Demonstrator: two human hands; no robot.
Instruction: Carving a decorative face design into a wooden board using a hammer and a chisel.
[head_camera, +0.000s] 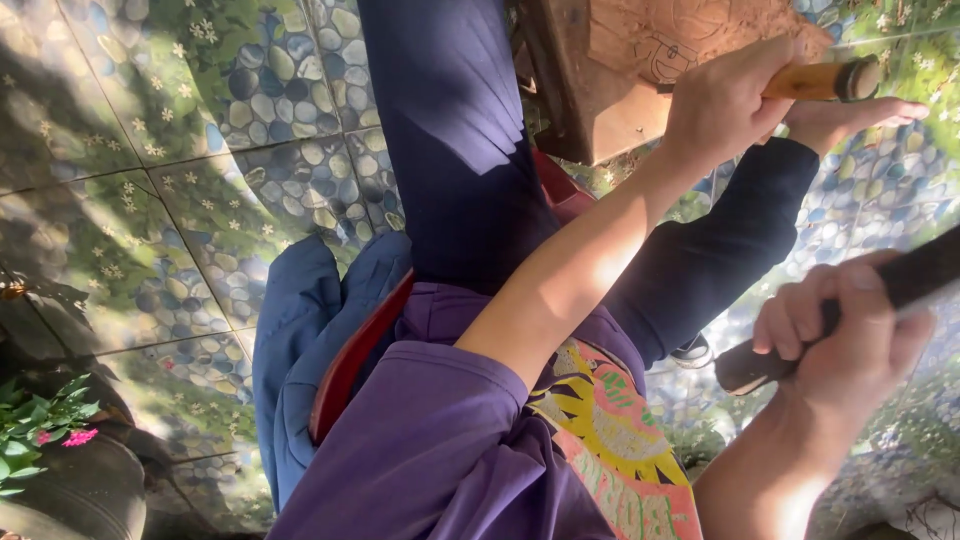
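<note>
The view is turned on its side, looking down over a purple shirt and dark blue trousers. The left hand (722, 100) has its fingers (745, 75) clenched around the pale wooden handle of a chisel (822, 80), held over a brown wooden slab (610, 85) near the top of the frame. The slab's upper face carries a drawn outline and roughly carved, reddish-brown patches; the blade end of the chisel is hidden behind the hand. The right hand (845, 335) grips a dark mallet handle (905, 280), fingers wrapped tight about it, its thicker dark end (745, 368) sticking out below the fist. The two hands are well apart, the right one nearer the camera. A bare foot (850, 115) lies just beyond the chisel handle. Beneath the person shows a red seat edge (350, 365) with blue cloth (300, 330) beside it. The floor (200, 150) is tiled in a pebble and flower pattern, and a potted plant with pink blossoms (45, 420) stands at the lower left.
</note>
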